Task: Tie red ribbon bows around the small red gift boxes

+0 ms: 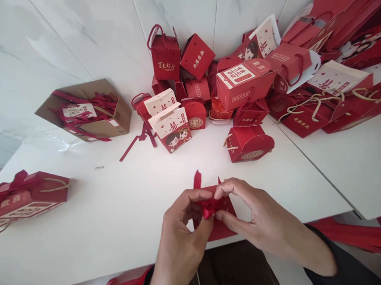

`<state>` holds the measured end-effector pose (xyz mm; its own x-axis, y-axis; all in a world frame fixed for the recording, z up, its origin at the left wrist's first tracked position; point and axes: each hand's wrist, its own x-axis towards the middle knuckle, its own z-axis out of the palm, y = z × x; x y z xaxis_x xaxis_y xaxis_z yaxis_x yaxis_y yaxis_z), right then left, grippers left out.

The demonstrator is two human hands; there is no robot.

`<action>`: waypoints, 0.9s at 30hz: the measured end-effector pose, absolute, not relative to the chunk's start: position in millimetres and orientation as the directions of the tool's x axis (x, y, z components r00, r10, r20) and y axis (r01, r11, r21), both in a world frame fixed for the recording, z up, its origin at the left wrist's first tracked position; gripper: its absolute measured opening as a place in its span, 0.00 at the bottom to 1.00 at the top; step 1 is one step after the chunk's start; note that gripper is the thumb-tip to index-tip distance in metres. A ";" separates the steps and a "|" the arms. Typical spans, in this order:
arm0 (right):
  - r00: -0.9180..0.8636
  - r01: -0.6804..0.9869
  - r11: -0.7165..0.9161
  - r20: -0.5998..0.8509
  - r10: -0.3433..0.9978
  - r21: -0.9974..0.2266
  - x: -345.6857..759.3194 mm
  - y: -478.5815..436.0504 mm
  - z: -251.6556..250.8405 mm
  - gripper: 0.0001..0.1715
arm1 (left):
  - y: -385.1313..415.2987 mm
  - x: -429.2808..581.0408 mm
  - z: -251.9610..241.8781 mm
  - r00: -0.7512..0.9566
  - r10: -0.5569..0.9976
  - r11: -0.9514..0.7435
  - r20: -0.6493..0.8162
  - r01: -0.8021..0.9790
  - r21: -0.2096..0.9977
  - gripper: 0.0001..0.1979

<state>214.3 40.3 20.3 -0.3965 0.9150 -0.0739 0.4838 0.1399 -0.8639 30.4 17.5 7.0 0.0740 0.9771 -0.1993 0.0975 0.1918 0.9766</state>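
Note:
Close to the table's front edge, a red gift box (222, 229) sits under both my hands. My left hand (186, 231) pinches a shiny red ribbon bow (208, 208) from the left, thumb below and fingers above. From the right, my right hand (247, 209) grips the same bow between thumb and fingertips. Two pointed ribbon ends stick up beyond my fingers, the longer one by the left hand. My hands hide much of the box top, and I cannot see whether the bow is tied to it.
Several red gift boxes (196, 57) are piled along the marble-patterned wall. A cardboard carton (120, 115) of red ribbons stands back left, with a loose ribbon bow (142, 135) beside it. One ribboned box (31, 193) lies at far left, and a small red box (251, 144) stands ahead.

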 end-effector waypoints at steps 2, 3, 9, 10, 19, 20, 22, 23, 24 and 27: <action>-0.379 0.469 0.086 -0.112 0.919 -0.879 214.6 40.9 21.1 0.07 | 14.1 34.3 3.0 0.022 0.998 0.048 -0.055 0.256 0.965 0.12; -0.377 0.455 0.066 -0.126 0.917 -0.888 214.9 41.1 21.9 0.06 | 12.7 36.1 0.3 0.015 0.999 -0.043 0.040 0.328 0.944 0.14; -0.422 0.373 -0.038 -0.206 0.883 -0.927 218.7 42.7 27.1 0.12 | 8.4 37.9 -19.2 0.057 0.872 -0.436 0.487 0.544 0.717 0.21; -0.415 0.366 -0.048 -0.210 0.885 -0.929 219.1 43.4 26.7 0.15 | 7.8 36.8 -22.2 0.068 0.849 -0.468 0.525 0.559 0.684 0.21; -0.451 0.421 -0.002 -0.211 0.867 -0.907 215.7 50.7 28.4 0.07 | 3.1 34.3 -28.8 0.017 0.725 -0.531 0.688 0.651 0.543 0.18; -0.436 0.439 0.011 -0.202 0.877 -0.898 215.9 50.3 28.8 0.07 | 2.1 34.1 -28.3 0.011 0.727 -0.522 0.686 0.659 0.542 0.17; -0.405 0.483 0.052 -0.170 0.898 -0.874 217.3 49.0 27.4 0.09 | -1.1 32.8 -28.6 -0.010 0.721 -0.501 0.692 0.683 0.532 0.18; -0.388 0.510 0.077 -0.149 0.909 -0.857 218.3 48.4 25.5 0.10 | -3.5 31.7 -29.5 -0.019 0.717 -0.489 0.697 0.698 0.522 0.18; -0.371 0.537 0.105 -0.122 0.920 -0.837 219.6 48.0 23.0 0.10 | -6.4 30.6 -30.8 -0.023 0.718 -0.476 0.696 0.714 0.514 0.18; -0.338 0.612 0.182 -0.046 0.940 -0.770 223.9 48.2 13.7 0.11 | -17.2 28.0 -36.1 -0.041 0.747 -0.432 0.663 0.728 0.532 0.15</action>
<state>223.9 48.2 13.7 -0.3378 0.9401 -0.0464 0.6121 0.1820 -0.7695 28.0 -17.2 -36.1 -0.0406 0.7472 0.6634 0.7283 -0.4324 0.5316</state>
